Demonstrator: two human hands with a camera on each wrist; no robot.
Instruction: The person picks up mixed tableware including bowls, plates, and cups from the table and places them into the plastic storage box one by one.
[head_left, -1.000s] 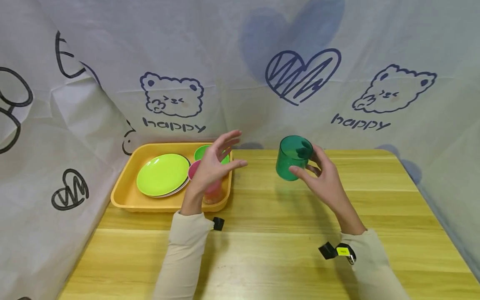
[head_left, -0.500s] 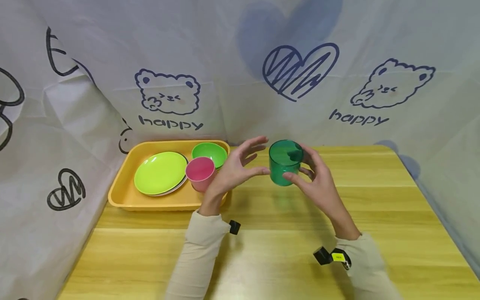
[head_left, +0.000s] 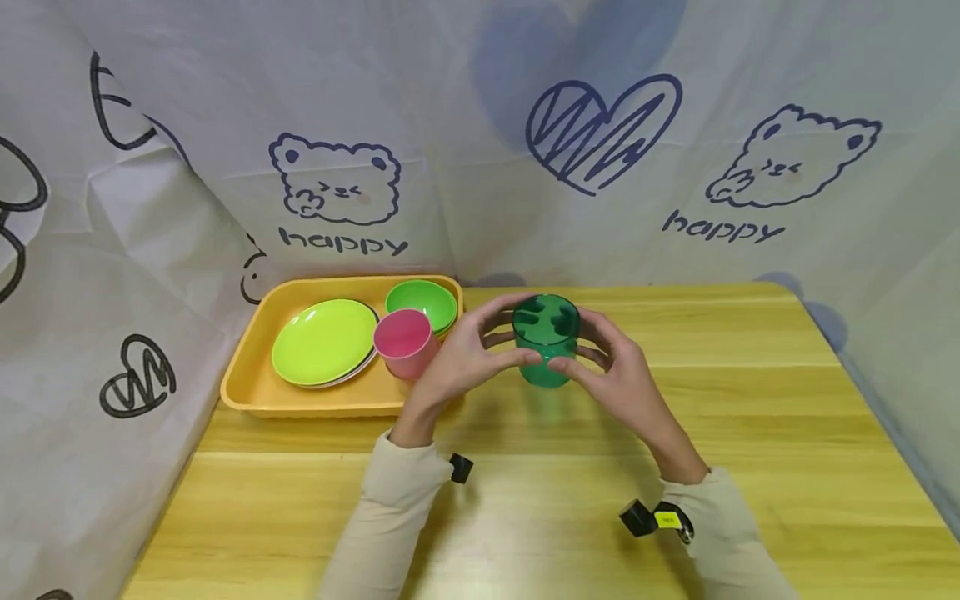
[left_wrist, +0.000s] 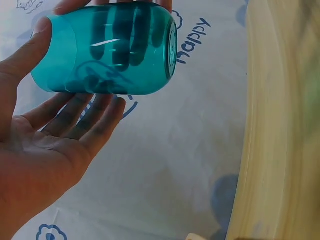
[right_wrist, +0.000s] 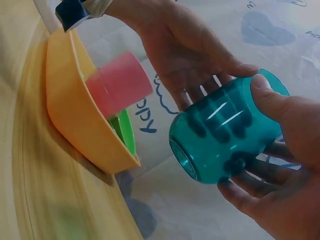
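A see-through green cup [head_left: 545, 367] is held upright above the wooden table, between both hands. My left hand [head_left: 468, 354] curls round its left side, thumb on the near face and fingers behind. From the right, my right hand [head_left: 618, 371] grips the same cup with thumb in front and fingers round the back. In the left wrist view the cup [left_wrist: 110, 50] shows finger shadows through its wall. The right wrist view shows the cup's base [right_wrist: 184, 160] off the table, with both thumbs near the rim.
At the left back stands a yellow tray [head_left: 247, 367]. It bears a lime-green plate [head_left: 324, 342] on other plates, a pink cup [head_left: 405, 346] and a green bowl [head_left: 423, 302]. A printed white cloth [head_left: 480, 167] hangs behind the wooden table [head_left: 720, 400].
My left hand has come right, away from over the tray, and now holds the green cup's left side. My right hand has carried the cup left and slightly nearer.
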